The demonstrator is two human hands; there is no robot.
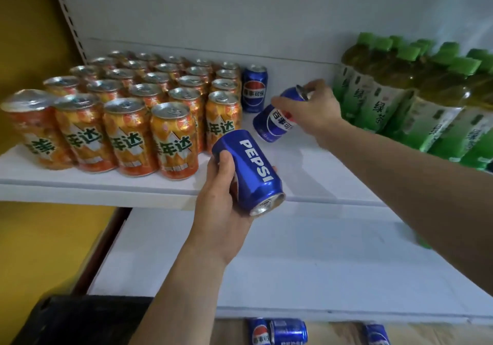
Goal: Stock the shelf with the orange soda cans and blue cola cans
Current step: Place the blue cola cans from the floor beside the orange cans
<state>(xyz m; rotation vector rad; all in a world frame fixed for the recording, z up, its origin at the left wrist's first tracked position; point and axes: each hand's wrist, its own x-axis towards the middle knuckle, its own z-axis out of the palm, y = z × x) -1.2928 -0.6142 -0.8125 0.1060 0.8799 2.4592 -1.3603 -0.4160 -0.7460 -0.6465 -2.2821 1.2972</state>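
**Stocking a shelf with canned drinks, head view.** The left hand (221,195) is gripping a blue cola can marked PEPSI (250,174), with thumb and fingers curling round its body. It is holding the can tilted, top end toward the camera, just above the front edge of the shelf (306,176). The right hand (312,107) is hovering over the middle of the shelf and clasping a second cola can (274,123) from above, fingers bending round its top end. This can is leaning over; whether its base is touching the shelf cannot be told. A third cola can (254,88) is standing upright toward the rear edge, just beside the block of orange soda cans (149,104). That block is filling the left part of the shelf, in rows running from the front edge to the back. Green tea bottles (416,99) are crowding the right end. A lower shelf (293,264) is showing beneath, and further cola cans (288,332) are lying below its front edge.
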